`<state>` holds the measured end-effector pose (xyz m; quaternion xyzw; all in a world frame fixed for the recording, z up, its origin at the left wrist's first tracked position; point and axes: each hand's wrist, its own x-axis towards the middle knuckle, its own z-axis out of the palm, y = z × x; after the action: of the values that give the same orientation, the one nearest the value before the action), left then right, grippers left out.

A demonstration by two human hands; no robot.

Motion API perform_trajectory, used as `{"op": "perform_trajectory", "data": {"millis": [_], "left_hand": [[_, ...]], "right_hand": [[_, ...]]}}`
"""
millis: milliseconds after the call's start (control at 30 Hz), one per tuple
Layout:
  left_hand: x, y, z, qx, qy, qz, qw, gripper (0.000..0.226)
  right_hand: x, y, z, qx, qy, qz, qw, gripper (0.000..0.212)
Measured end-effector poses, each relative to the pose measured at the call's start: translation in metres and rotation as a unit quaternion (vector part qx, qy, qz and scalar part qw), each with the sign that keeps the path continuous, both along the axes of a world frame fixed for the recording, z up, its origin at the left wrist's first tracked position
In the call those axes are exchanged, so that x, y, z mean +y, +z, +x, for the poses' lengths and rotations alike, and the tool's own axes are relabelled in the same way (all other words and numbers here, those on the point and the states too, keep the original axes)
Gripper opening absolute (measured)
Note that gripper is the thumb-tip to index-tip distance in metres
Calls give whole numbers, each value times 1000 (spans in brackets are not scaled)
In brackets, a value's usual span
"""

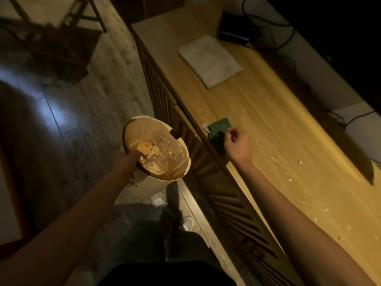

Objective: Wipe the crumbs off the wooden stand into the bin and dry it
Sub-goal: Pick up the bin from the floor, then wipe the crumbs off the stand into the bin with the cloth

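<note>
Crumbs [300,162] across dim-lit wooden stand [268,124]

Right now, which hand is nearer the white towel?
Right. The right hand is on the stand beside the green cloth, below the towel. The left hand holds the bin, off the stand.

Smooth, satin-finished wood on the stand top [268,129], right of frame; soft terry cloth towel [210,60] above; matt green cloth [218,129]; smooth plastic bin [144,182].
</note>
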<state>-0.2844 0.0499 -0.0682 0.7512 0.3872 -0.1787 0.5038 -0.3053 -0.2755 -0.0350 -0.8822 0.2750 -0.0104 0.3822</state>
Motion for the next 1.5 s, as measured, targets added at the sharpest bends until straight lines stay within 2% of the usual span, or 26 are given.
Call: {"op": "perform_trajectory", "data": {"millis": [100,167,367,433,567,633,800,867,967,1100,1200,1267,1367,1500], "left_hand": [[-2,-1,16,5,-8,-2,1000,50],[-2,-4,25,10,-18,-4,1000,52],[-3,-15,49,24,-5,-13,1000,53],[-3,-19,55,28,-9,-15,999,55],[1,-27,68,28,-16,-11,999,56],[2,-32,74,25,-9,-19,999,59],[-5,-39,86,46,-29,-23,998,66],[-9,-42,86,57,-42,3,997,65],[-13,-49,85,52,-43,29,997,51],[-29,-49,77,-3,-32,49,998,27],[-39,-55,75,4,-17,72,997,17],[-41,-64,75,18,4,89,996,21],[-44,-78,74,28,30,96,995,35],[-43,-86,76,39,41,114,992,33]], "right_hand": [[-28,-5,32,129,1,-15,992,53],[-36,-8,46,207,29,-2,978,62],[-37,-20,61,246,18,45,968,58],[-38,-19,65,251,19,71,965,49],[-36,-11,73,245,84,70,963,31],[-37,-9,75,225,84,126,963,24],[-61,-12,96,67,-18,293,954,39],[-82,-12,119,18,-63,315,947,46],[-129,-10,166,-16,-94,252,963,50],[-194,-13,232,-3,-58,51,997,42],[-236,-22,277,16,-27,-67,997,39],[-261,-30,302,27,6,-141,990,34],[-288,-43,332,74,49,-221,971,38],[-297,-63,350,92,88,-213,969,44]]}}
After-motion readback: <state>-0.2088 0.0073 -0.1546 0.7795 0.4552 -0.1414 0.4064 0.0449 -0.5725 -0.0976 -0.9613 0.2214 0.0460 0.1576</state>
